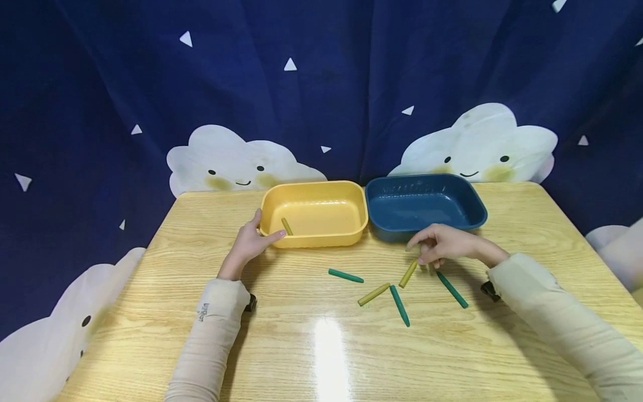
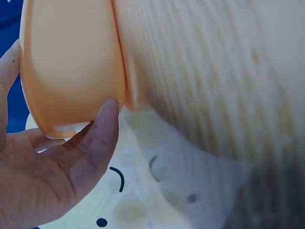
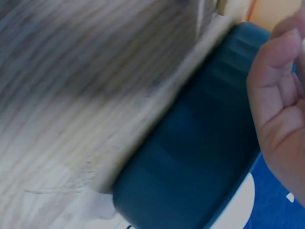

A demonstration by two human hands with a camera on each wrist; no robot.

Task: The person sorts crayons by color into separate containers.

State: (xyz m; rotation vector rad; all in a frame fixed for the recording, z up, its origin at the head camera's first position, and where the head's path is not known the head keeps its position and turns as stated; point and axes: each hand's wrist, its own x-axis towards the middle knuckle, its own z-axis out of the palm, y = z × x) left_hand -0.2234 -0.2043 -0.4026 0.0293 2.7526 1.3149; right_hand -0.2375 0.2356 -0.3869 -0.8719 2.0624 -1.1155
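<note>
At the left end of the bins, left hand (image 1: pixel 253 241): Fingers curled round the corner of the yellow bin (image 1: pixel 326 240), thumb over the near rim. A careless pull could drag that bin askew. Some of these fingers are masked by the bin's end.

Crayon in yellow bin (image 1: pixel 286 226): One yellow crayon, lying beside the thumb. Tilting the bin could roll it; the near wall may cover its lower tip.

Left green crayon (image 1: pixel 346 276): On the table, apart from the others. A brushing sleeve could set it rolling.

Crossing pair: A lower yellow crayon (image 1: pixel 374 295) and a middle green crayon (image 1: pixel 399 306) nearly meet at their upper ends; whether they touch, I cannot tell. Nudging one could shift the other.

Upper yellow crayon (image 1: pixel 409 273): Its far end is at the right hand's fingertips. If pinched only there, it could swivel or drop.

Blue bin (image 1: pixel 392 235): Directly behind the right hand, which could knock its front wall if lifted too low. The hand covers part of that wall.

Right hand (image 1: pixel 447 244): Fingers bent downward; I cannot tell whether they grip the crayon. The right wrist view is blurred and cuts off the fingertips.

Right green crayon (image 1: pixel 452 290): Just under the hand, easily bumped by the wrist.
</note>
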